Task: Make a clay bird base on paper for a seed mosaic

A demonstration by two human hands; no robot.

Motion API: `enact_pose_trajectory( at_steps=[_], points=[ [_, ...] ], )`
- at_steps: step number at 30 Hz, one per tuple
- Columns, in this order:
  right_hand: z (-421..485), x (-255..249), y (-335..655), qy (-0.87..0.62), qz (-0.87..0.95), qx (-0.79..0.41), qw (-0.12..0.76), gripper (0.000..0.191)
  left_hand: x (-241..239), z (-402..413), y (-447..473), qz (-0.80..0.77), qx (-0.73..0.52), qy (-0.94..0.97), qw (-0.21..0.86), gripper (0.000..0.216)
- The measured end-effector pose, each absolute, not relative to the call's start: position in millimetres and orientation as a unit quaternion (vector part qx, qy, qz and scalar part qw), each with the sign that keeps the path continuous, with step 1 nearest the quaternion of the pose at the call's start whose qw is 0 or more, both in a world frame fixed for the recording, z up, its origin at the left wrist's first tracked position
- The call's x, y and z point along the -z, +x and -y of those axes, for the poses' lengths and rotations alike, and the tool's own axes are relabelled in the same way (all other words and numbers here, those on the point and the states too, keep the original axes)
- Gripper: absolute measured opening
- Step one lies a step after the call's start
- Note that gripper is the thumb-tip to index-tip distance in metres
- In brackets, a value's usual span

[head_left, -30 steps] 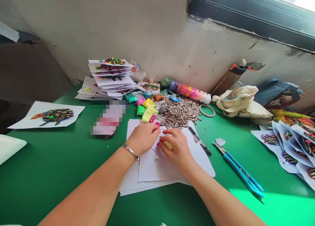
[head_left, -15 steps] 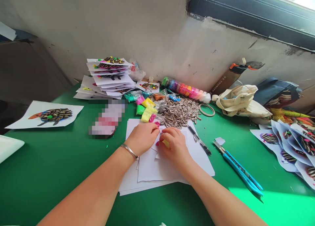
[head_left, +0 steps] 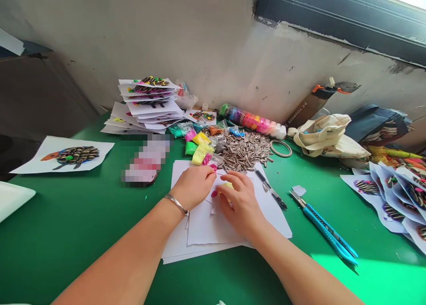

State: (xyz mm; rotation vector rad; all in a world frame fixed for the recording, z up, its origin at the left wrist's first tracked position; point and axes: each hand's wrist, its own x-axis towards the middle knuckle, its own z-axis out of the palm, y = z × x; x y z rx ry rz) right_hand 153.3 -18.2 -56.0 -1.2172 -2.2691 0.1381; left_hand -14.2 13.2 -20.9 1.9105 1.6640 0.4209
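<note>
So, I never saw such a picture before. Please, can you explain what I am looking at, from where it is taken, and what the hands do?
No machine here: a person's two bare hands. The camera sits on the person's head and looks forward and down, so both arms enter from the bottom edge.

The left hand, with a bracelet on its wrist, presses on a stack of white paper on a green table. The right hand rests on the same paper; its fingertips touch a small yellow lump, probably modelling clay. I cannot tell whether it pinches the lump.

Behind the hands lie a heap of sunflower seeds and little bags of coloured clay. To the right lies a blue utility knife. On the left lies a finished seed picture.
</note>
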Motion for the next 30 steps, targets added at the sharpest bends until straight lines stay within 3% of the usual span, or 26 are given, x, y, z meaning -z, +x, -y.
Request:
enact_pose_trajectory(
  at_steps=[10,20,30],
  points=[
    [22.0,51.8,157.4,-0.418,0.875,-0.040,0.240,0.022,23.5,-13.9,-14.4,-0.621,-0.158,0.715,0.279,0.031],
    [21.0,48.2,163.3,-0.414,0.872,-0.052,0.255,0.033,22.8,-14.9,-14.0,-0.623,-0.158,0.712,0.283,0.030],
    [24.3,43.6,161.9,-0.401,0.892,-0.065,0.197,0.026,24.9,-15.8,-14.2,-0.626,-0.158,0.711,0.280,0.030]
  ],
)
